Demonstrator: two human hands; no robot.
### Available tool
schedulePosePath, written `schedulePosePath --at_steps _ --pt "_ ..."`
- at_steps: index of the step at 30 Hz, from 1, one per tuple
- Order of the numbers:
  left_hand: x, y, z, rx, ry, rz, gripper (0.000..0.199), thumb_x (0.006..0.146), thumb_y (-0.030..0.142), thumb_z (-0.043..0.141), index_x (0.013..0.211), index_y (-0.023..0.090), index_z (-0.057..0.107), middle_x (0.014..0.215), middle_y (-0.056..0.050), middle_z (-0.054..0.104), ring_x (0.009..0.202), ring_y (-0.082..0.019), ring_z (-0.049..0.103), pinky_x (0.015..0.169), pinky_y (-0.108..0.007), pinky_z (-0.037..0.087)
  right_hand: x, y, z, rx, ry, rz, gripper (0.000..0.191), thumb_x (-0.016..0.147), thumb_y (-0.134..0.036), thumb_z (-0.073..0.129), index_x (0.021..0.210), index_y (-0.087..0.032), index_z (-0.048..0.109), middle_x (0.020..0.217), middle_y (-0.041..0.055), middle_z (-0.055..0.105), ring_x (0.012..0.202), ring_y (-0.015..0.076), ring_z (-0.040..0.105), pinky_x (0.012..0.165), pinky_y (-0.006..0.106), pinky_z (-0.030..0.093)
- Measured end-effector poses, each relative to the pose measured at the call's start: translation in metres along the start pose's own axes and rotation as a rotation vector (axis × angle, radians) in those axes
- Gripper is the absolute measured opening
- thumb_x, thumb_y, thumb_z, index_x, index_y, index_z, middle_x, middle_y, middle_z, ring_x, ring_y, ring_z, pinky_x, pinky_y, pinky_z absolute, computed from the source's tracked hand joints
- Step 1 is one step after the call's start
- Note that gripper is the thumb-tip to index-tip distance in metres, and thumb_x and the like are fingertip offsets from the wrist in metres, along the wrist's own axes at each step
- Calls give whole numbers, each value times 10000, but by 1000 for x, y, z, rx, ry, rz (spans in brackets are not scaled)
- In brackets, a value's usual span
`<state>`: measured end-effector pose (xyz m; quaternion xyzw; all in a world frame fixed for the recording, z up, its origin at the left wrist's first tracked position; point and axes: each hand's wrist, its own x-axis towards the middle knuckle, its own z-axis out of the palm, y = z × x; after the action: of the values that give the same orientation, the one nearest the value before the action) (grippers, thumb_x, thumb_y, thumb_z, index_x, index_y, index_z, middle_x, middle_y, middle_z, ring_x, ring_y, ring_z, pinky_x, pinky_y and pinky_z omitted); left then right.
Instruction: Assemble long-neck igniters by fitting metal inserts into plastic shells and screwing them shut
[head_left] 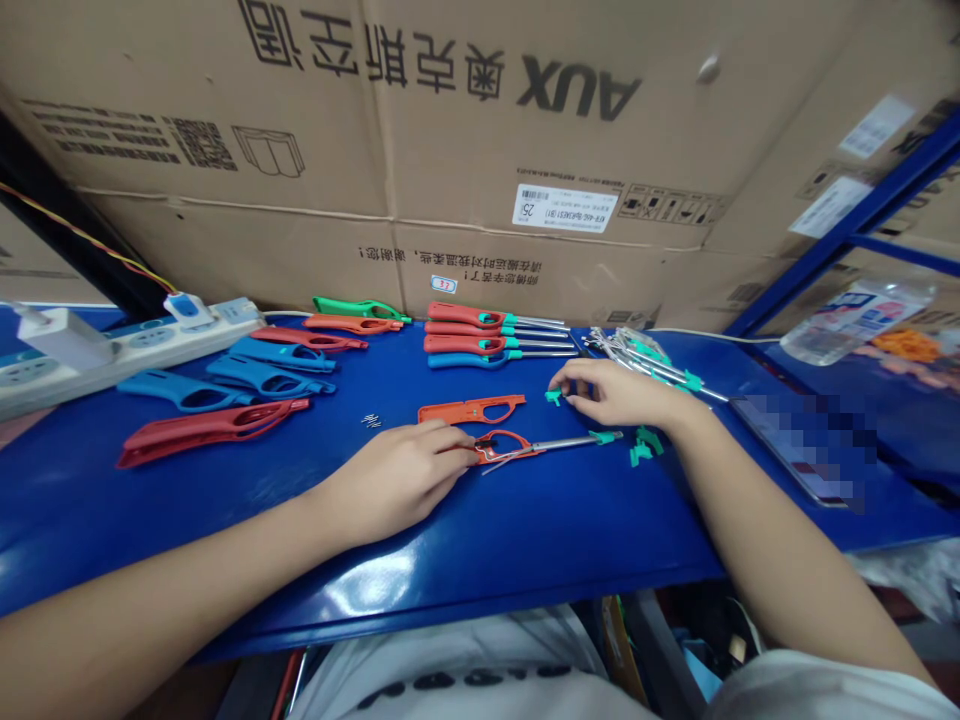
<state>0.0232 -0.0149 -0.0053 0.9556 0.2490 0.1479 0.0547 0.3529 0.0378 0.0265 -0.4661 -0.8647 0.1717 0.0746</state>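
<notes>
On the blue table, my left hand (409, 475) is closed over the handle end of an orange lighter half (517, 440), which has a metal tube pointing right and a green piece at its tip. Just above it lies another orange casing half (499, 408). My right hand (600, 390) pinches a small green part (553, 397) over the table, to the right of that casing. Loose green parts (645, 445) rest below my right wrist. Several small springs or pins (371, 421) lie above my left hand.
Red, blue, green and orange casings (214, 430) lie at the left, beside a power strip (150, 340). Lighters with tubes (465, 340) sit at the back, metal tubes (637, 355) right of them. A tablet-like device (795, 450) and plastic bottle (847, 325) are at the right.
</notes>
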Motion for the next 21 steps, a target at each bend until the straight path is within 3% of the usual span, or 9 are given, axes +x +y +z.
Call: schedulePosePath --at_steps 7,14,21 --pt "0 1 0 3 10 -3 314 1028 192 438 1215 226 688 1203 -67 708 1086 -226 678 917 -367 567 1 5 2 -32 5 1 116 900 -300 604 969 -217 646 1005 73 639 747 171 589 671 310 495" --pt "0 1 -5 -20 -11 -43 306 1003 185 462 1223 254 663 1209 -38 708 1093 -228 680 898 -362 564 0 6 0 -46 -15 -8 257 906 -455 639 865 -202 644 967 59 600 734 160 575 662 295 471" --pt "2 7 -7 -140 22 -93 341 953 177 509 1274 223 614 1268 -61 689 1158 -233 653 985 -379 538 0 2 0 -47 -13 52 167 904 -378 634 913 -212 643 949 66 670 751 181 606 660 305 479"
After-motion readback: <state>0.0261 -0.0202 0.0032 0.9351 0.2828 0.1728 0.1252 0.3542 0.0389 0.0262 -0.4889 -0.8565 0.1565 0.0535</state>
